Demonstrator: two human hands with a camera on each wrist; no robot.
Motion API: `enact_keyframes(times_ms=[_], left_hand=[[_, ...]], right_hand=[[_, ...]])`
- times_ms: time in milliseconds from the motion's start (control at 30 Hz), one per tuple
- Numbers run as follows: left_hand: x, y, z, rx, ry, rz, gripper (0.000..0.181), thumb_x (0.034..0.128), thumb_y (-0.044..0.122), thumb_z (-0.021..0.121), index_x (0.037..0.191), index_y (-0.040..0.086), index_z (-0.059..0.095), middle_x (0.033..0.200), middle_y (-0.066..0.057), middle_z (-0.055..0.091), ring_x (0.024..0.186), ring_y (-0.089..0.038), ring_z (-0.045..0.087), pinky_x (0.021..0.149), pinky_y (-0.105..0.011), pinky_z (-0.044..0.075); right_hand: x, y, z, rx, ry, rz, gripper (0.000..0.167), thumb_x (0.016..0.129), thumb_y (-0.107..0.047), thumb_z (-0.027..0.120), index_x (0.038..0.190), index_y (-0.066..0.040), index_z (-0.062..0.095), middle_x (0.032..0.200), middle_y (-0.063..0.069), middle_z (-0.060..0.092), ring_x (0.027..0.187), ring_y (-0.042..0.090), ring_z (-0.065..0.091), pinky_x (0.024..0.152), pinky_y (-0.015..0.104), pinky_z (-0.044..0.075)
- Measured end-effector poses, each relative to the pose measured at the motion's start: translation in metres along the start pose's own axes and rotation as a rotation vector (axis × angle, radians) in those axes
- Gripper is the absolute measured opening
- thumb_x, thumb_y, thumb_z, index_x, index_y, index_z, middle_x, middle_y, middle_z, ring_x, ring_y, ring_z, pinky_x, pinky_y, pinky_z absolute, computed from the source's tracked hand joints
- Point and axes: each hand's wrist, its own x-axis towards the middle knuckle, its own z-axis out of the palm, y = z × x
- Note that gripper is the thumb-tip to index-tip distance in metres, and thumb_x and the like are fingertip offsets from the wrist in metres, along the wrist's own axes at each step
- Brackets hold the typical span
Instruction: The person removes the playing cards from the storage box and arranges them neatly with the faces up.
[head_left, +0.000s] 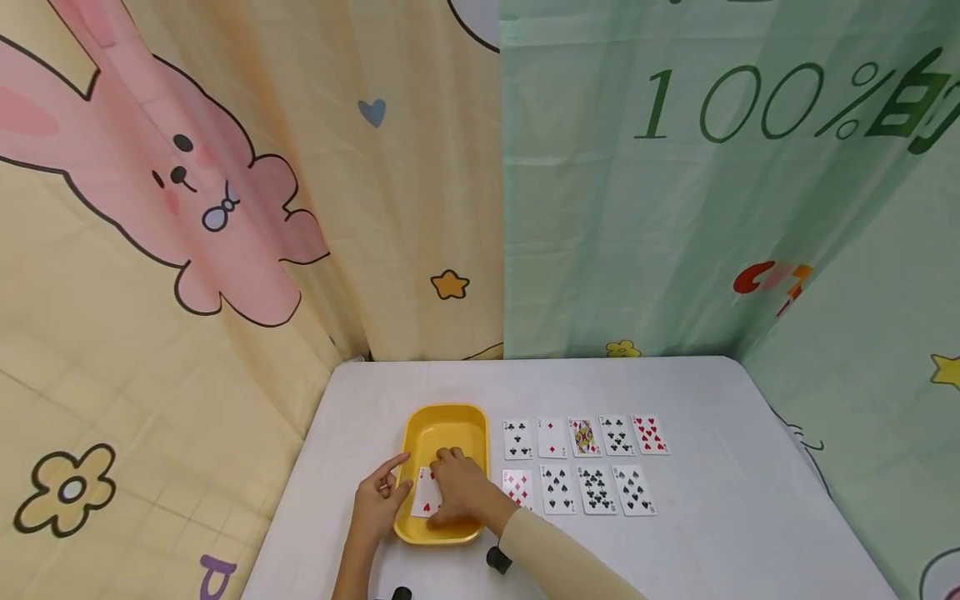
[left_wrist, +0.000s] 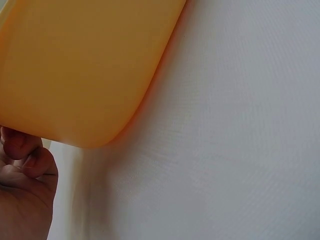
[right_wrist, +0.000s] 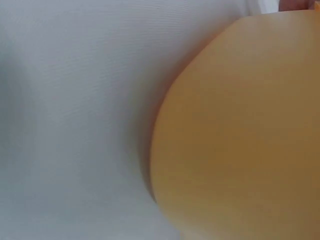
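A yellow plastic tray [head_left: 442, 417] stands on the white table, and its side fills much of both wrist views. Inside it lies a playing card [head_left: 422, 500] with red hearts, partly covered by my right hand [head_left: 462, 487]. The right fingers and thumb span that card and pinch it at its edges. My left hand [head_left: 377, 500] holds the tray's left rim, thumb over the edge. In the left wrist view, curled fingers [left_wrist: 32, 157] of the left hand show beside the tray wall. Whether more cards lie under the right hand is hidden.
To the right of the tray, face-up cards lie in two rows, including a queen [head_left: 584, 437] in the back row and a club card [head_left: 597, 490] in the front one. A black wrist device [head_left: 498, 559] shows below the right forearm. Printed curtains [head_left: 420, 208] enclose the table.
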Motion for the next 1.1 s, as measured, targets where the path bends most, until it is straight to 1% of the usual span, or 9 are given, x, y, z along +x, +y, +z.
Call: enact_keyframes(times_ms=[167, 433, 567, 700, 800, 933, 1000, 1100], left_hand=[[-0.001, -0.001, 0.0, 0.013, 0.007, 0.017, 0.045, 0.0891, 0.002, 0.076, 0.131, 0.016, 0.071, 0.079, 0.001, 0.043, 0.054, -0.004, 0.032, 0.045, -0.018, 0.03], [0.0, 0.0, 0.0, -0.002, -0.001, 0.009, 0.045, 0.0887, 0.001, 0.075, 0.13, 0.017, 0.071, 0.08, 0.0, 0.043, 0.054, -0.001, 0.032, 0.047, -0.018, 0.03], [0.0, 0.002, -0.001, -0.007, -0.006, -0.005, 0.044, 0.0892, 0.001, 0.075, 0.13, 0.018, 0.071, 0.081, -0.002, 0.043, 0.055, -0.001, 0.033, 0.048, -0.018, 0.031], [0.0, 0.003, 0.0, -0.008, -0.005, -0.006, 0.044, 0.0896, 0.001, 0.074, 0.13, 0.019, 0.071, 0.081, -0.002, 0.043, 0.056, -0.001, 0.033, 0.049, -0.017, 0.03], [0.001, 0.003, 0.001, -0.004, -0.006, -0.004, 0.045, 0.0896, 0.001, 0.074, 0.13, 0.019, 0.071, 0.081, -0.002, 0.043, 0.056, -0.001, 0.033, 0.049, -0.017, 0.031], [0.001, 0.002, 0.002, 0.002, -0.004, -0.01, 0.046, 0.0887, 0.001, 0.075, 0.13, 0.02, 0.072, 0.081, -0.001, 0.044, 0.056, -0.002, 0.034, 0.049, -0.017, 0.032], [0.0, 0.002, 0.001, 0.011, 0.001, -0.009, 0.046, 0.0883, 0.001, 0.076, 0.129, 0.02, 0.072, 0.08, -0.001, 0.045, 0.056, -0.002, 0.035, 0.048, -0.017, 0.033], [0.0, 0.001, 0.001, 0.028, 0.01, 0.004, 0.045, 0.0884, 0.001, 0.076, 0.129, 0.02, 0.072, 0.08, 0.0, 0.045, 0.056, -0.002, 0.035, 0.048, -0.018, 0.033]], right_hand=[[-0.001, -0.001, 0.001, -0.006, 0.003, -0.01, 0.08, 0.07, -0.061, 0.083, 0.133, -0.015, 0.064, 0.146, 0.004, 0.053, 0.132, 0.023, 0.049, 0.112, 0.038, 0.046], [-0.001, -0.002, 0.004, -0.007, 0.001, -0.001, 0.081, 0.07, -0.059, 0.082, 0.135, -0.015, 0.062, 0.146, 0.003, 0.053, 0.133, 0.023, 0.049, 0.113, 0.038, 0.046], [-0.002, -0.001, 0.0, 0.003, 0.022, -0.012, 0.077, 0.069, -0.054, 0.083, 0.134, -0.017, 0.062, 0.138, 0.001, 0.056, 0.124, 0.02, 0.051, 0.108, 0.035, 0.048], [-0.007, 0.002, -0.009, -0.002, 0.043, -0.037, 0.078, 0.07, -0.051, 0.084, 0.138, -0.019, 0.061, 0.129, -0.002, 0.059, 0.113, 0.016, 0.053, 0.103, 0.033, 0.049], [-0.012, 0.008, -0.015, 0.004, 0.061, -0.049, 0.082, 0.071, -0.051, 0.084, 0.142, -0.018, 0.058, 0.132, -0.001, 0.059, 0.114, 0.016, 0.054, 0.106, 0.032, 0.048], [-0.021, 0.022, -0.021, 0.063, 0.109, -0.059, 0.085, 0.072, -0.05, 0.085, 0.144, -0.015, 0.056, 0.137, 0.001, 0.059, 0.119, 0.017, 0.056, 0.107, 0.032, 0.049], [-0.025, 0.031, -0.026, 0.099, 0.134, -0.054, 0.085, 0.071, -0.049, 0.086, 0.144, -0.016, 0.057, 0.137, 0.001, 0.059, 0.119, 0.017, 0.056, 0.106, 0.033, 0.051], [-0.034, 0.044, -0.037, 0.127, 0.166, -0.036, 0.083, 0.072, -0.049, 0.086, 0.144, -0.021, 0.058, 0.135, 0.0, 0.058, 0.117, 0.016, 0.054, 0.104, 0.034, 0.052]])
